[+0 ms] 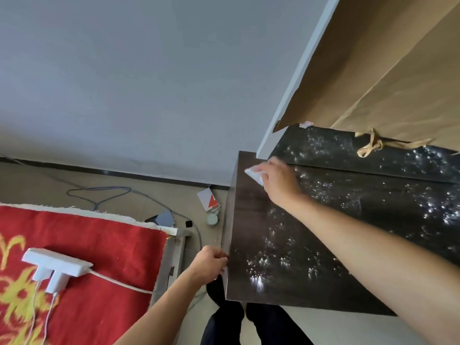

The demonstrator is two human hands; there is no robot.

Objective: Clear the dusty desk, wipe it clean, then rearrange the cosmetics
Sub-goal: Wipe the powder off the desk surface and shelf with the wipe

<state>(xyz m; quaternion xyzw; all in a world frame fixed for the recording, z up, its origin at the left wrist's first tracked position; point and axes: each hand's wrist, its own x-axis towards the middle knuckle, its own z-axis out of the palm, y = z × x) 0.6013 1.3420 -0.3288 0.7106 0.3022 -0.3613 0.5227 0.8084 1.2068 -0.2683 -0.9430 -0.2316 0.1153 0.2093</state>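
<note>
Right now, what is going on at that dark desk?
A person is in the middle of wiping. The right hand holds a small white wipe against the far left corner of the dark wooden desk, while the left hand grips the desk's near left edge. White specks cover much of the top. A large brown paper bag stands at the back.

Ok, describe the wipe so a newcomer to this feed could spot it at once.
Find the dark desk on the right, dotted with glinting specks, and follow it to its far left corner beside the white wall edge. There the right hand holds a small white wipe against the surface: one solid white patch under the hand, unlike the scattered specks around it.
</note>
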